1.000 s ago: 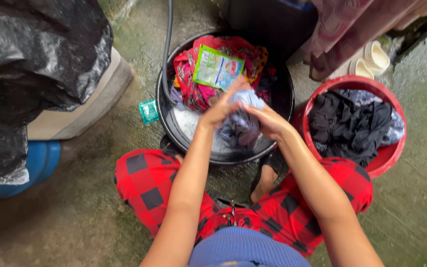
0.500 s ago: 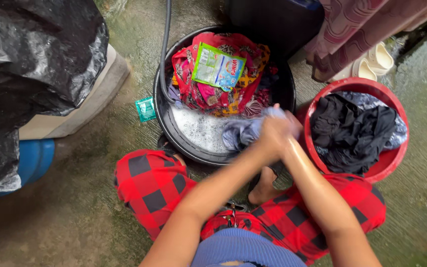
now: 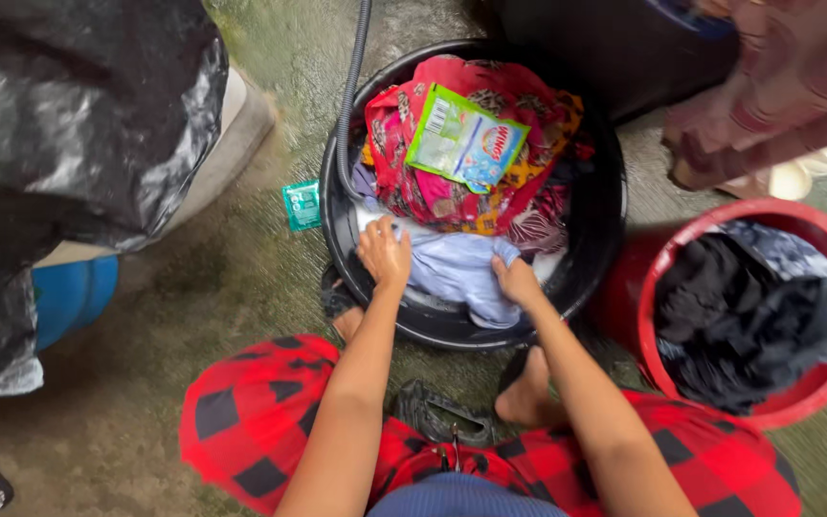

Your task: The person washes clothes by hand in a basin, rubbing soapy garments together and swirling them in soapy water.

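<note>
Pale blue garment [image 3: 459, 273]: wet, crumpled cloth, spread loosely in the near part of the black wash basin [image 3: 597, 239], partly draped toward the near rim. It lies just in front of the heap of red and pink patterned laundry [image 3: 476, 191] in the same basin, touching it.

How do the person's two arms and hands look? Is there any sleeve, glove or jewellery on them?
Both arms are bare up to the bottom edge of the picture: no sleeve shows. The left hand and the right hand wear no gloves, and no ring, watch or bracelet is visible. The forearms look wet and shiny. Below them show red and black checked trousers and a blue ribbed top.
</note>
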